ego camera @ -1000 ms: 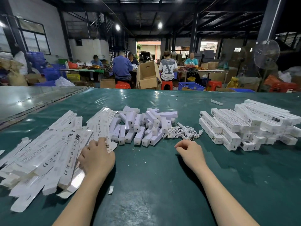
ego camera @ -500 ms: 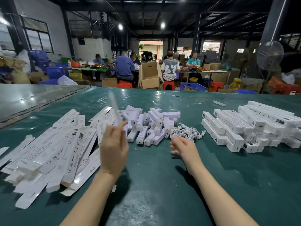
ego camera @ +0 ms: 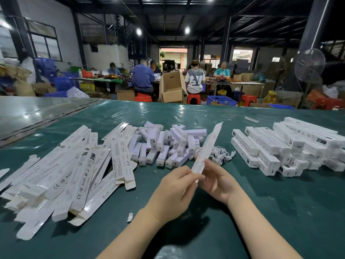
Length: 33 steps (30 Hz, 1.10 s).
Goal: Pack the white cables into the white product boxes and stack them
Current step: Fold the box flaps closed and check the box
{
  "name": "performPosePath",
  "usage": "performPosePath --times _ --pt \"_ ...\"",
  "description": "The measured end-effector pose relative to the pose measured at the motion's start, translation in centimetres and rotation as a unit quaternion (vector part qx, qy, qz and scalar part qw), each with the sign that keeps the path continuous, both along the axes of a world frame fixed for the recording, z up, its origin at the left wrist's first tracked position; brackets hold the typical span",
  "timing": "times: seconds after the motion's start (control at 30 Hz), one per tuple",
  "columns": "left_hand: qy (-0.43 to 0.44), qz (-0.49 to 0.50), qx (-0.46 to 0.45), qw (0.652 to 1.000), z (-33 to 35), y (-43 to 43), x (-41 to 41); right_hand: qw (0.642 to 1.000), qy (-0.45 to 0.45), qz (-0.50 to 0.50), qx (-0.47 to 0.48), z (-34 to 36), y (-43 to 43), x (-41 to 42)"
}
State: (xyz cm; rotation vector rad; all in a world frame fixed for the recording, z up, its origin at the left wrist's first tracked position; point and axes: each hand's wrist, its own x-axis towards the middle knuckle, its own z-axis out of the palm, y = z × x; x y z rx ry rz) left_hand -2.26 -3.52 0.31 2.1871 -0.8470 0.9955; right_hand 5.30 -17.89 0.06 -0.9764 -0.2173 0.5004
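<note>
Pinching a flat box [ego camera: 207,146], left hand [ego camera: 173,191] and right hand [ego camera: 218,182] hover over the green workshop table [ego camera: 280,212]

Free green mat [ego camera: 280,212] between flat cartons [ego camera: 56,174] (left) and stacked boxes [ego camera: 289,146]

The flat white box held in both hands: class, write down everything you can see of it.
The flat white box is a long, narrow, flattened carton, apparently thin card, with faint print too blurred to read. It slants up and away to the right above the green table. The left hand and right hand pinch its near end. The white cables lie behind it.
</note>
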Motion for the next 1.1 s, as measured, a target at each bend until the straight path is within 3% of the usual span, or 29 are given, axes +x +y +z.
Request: performPosePath --times 0.13,0.2,0.33,0.57,0.9,1.1 --pt "0.022 0.041 -0.034 0.998 -0.8 -0.6 0.1 0.999 -0.02 0.009 0.033 0.0 -0.4 0.0" --pt "0.074 0.079 -0.109 0.988 -1.0 -0.3 0.4 0.998 -0.038 0.013 0.041 0.0 -0.2 -0.1" --pt "0.261 0.062 -0.295 0.917 -0.8 0.7 0.8 0.996 -0.049 -0.054 0.051 -0.1 0.0 0.3" --pt "0.273 0.065 -0.414 0.866 -0.4 0.8 1.1 0.993 -0.049 -0.097 0.056 -0.3 -0.2 0.6" --pt "0.267 0.084 -0.344 0.896 -0.7 0.9 0.9 0.998 -0.022 -0.038 0.036 -0.3 -0.1 0.3" --pt "0.297 0.062 -0.419 0.856 -0.5 1.6 1.3 0.999 -0.047 -0.007 0.022 -0.4 0.1 0.1"
